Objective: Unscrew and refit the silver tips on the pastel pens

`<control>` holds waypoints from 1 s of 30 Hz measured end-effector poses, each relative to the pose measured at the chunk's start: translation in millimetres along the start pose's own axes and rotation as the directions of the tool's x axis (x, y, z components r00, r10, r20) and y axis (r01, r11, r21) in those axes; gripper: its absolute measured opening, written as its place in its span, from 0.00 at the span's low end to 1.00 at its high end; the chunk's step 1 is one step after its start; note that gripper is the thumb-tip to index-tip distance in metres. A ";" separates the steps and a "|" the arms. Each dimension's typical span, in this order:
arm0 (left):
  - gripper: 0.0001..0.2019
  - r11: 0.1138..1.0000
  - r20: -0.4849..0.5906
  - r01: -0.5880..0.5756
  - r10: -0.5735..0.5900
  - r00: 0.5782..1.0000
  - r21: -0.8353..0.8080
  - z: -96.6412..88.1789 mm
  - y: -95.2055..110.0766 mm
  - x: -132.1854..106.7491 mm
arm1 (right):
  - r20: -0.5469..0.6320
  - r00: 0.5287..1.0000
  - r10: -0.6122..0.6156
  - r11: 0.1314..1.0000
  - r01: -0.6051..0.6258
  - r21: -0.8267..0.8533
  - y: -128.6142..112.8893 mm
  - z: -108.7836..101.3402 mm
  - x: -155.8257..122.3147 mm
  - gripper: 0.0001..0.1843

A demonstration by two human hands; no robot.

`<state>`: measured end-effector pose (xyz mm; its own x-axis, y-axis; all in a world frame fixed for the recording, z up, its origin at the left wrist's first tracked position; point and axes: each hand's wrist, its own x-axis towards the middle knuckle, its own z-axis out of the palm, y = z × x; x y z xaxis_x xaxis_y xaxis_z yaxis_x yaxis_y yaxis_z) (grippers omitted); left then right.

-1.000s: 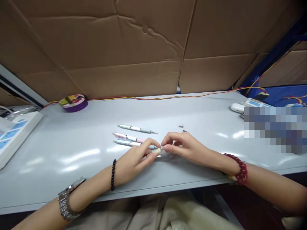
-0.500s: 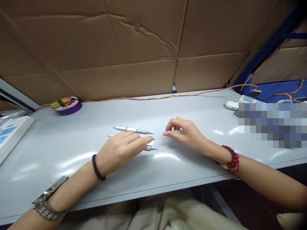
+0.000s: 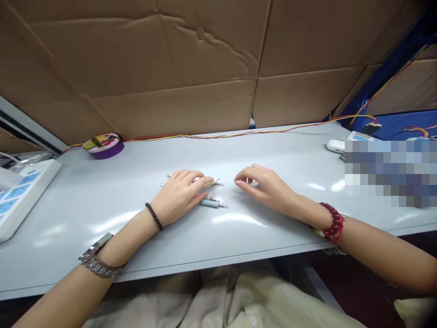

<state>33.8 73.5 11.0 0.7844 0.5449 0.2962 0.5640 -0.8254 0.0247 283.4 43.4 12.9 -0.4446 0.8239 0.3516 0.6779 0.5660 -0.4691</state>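
My left hand (image 3: pixel 182 193) lies over several mechanical pencils on the table, its fingers stretched across them and covering their middles. The nearest, a pale green mechanical pencil (image 3: pixel 210 203), shows its grip and metal tip to the right of my thumb. Beyond it, two more tips stick out past my fingertips, close together; their other ends show left of the hand. Off to the right, my right hand (image 3: pixel 261 183) rests by the table with fingers curled and thumb and index fingertip together. Whether anything small is inside that pinch is hidden.
A round purple tape roll (image 3: pixel 108 150) sits at the back left. A white power strip (image 3: pixel 32 193) lies at the left edge. Red and yellow wires (image 3: pixel 211 135) run along the back below cardboard (image 3: pixel 164 59). A white case (image 3: pixel 335 146) is at the right, beside a blurred-out area.
My left hand has moved away from me, now covering the farther pencils and uncovering more of the nearest one. My right hand stays nearly in place, still curled. The view has shifted slightly.
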 end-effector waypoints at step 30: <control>0.22 0.767 -0.239 -0.626 0.588 0.773 -0.140 21.7 111.7 -18.6 | 0.051 0.632 -0.773 0.626 0.747 0.224 -50.9 47.3 -53.1 0.26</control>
<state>87.8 -25.6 -12.4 0.8763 -0.0993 0.4715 -0.0951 -0.9949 -0.0327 244.8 -27.7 -20.2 -0.8352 0.0845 0.5434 -0.0393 0.9764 -0.2123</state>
